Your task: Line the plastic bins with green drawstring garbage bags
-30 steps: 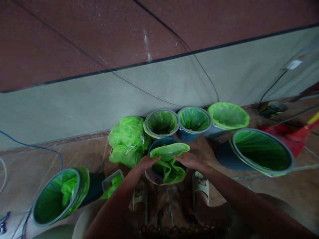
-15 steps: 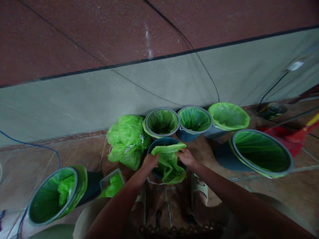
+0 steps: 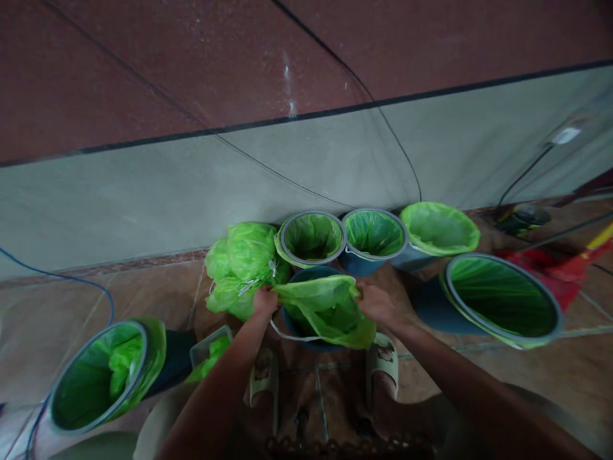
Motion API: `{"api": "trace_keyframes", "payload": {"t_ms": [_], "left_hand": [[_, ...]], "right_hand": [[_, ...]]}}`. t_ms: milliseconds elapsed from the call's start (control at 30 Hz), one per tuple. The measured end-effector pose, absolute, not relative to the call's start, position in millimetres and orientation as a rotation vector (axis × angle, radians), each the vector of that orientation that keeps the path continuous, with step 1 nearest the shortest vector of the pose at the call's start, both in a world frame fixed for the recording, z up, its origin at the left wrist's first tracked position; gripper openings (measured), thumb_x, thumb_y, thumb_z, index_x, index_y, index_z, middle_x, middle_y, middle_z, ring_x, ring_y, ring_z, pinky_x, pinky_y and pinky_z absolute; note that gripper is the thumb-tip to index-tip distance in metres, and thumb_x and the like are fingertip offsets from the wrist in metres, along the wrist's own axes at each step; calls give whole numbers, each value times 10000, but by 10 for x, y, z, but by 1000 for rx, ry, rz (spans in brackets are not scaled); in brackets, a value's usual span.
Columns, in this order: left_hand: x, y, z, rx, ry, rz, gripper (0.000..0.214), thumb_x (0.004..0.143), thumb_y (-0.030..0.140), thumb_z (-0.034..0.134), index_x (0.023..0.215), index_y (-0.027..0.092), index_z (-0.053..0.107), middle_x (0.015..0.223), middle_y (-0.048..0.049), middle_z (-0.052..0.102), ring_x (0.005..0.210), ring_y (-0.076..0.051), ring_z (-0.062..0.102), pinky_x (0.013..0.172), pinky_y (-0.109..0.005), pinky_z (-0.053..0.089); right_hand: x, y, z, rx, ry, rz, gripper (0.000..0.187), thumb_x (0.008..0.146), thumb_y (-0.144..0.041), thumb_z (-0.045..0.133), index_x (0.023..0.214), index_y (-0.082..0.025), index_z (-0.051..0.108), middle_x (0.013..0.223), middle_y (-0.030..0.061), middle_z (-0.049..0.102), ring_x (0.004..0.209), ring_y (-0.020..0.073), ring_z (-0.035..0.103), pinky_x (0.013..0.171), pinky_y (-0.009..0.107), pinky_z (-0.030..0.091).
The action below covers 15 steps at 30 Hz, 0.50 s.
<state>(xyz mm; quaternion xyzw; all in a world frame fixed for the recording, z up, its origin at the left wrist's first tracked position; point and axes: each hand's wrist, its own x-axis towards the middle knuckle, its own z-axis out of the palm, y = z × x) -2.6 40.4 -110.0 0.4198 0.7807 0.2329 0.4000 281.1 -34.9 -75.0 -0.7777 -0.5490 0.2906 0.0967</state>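
Observation:
A thin green plastic bin bag [image 3: 325,306] is stretched between my two hands over a blue bin [image 3: 313,273] at my feet. My left hand [image 3: 265,301] is closed on the bag's left edge, and my right hand [image 3: 377,303] grips its right edge. The bag's mouth is spread, and its loose body hangs over the front of the bin. A white drawstring or band loops below my left hand along the bin's front. Much of the bin is hidden under the bag.
Lined bins [image 3: 313,260] stand along the wall, one with its bag [image 3: 439,229] draped over the rim. Larger lined bins stand at the right [image 3: 502,300] and left [image 3: 96,377]. Tied green bags [image 3: 249,255] lie beside the bins. A red dustpan [image 3: 567,271] sits far right; cables cross the wall.
My hands have moved apart, left hand to the left and right hand to the right. The bag between them has gone from bunched to spread wide.

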Motion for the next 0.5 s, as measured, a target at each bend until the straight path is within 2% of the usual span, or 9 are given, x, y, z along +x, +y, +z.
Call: {"api": "trace_keyframes", "payload": {"t_ms": [100,167,233,300,433,500], "left_hand": [[49,334,-1057,924,1906,593,265,711,106,554,946,150,668,596,-19,630,523,-179,619,546,-288,504],[113,323,-1010,858,1847,629,202,713,97,569,888,161,647,614,-6,615,529,-158,602,563,-285,511],[177,322,-956,790,1781,669,131,724,88,575,817,172,614,624,5,602,537,-141,592,586,-286,520],[225,312,-908,723,1721,702,97,747,85,569,770,178,578,632,9,598,547,-129,589,617,-295,532],[242,247,-878,628,1544,797,84,786,115,598,740,174,561,673,-3,626,603,-120,609,707,-310,549],[236,209,-900,565,1356,860,85,772,132,649,750,171,577,678,-6,640,633,-125,621,733,-304,544]], "right_hand": [[2719,-421,-642,-2372,-1831,621,336,885,-235,475,1181,-106,566,1082,223,673,919,321,675,759,392,482],[2551,-475,-550,-2143,-1939,588,309,914,-255,454,1183,-145,559,1164,174,651,968,270,656,819,355,470],[2334,-551,-503,-1892,-2049,662,236,929,-280,454,1098,-183,588,1084,98,677,952,214,645,848,311,458],[2118,-655,-528,-1758,-2114,777,210,916,-324,501,1048,-194,599,1019,68,681,931,202,635,840,303,461],[1814,-878,-693,-1724,-2158,758,445,814,-454,649,1122,-138,595,1092,140,651,1026,285,589,877,387,462],[1732,-944,-751,-1702,-2139,732,502,787,-492,670,1125,-129,593,1087,150,642,1029,300,575,883,409,458]]}}
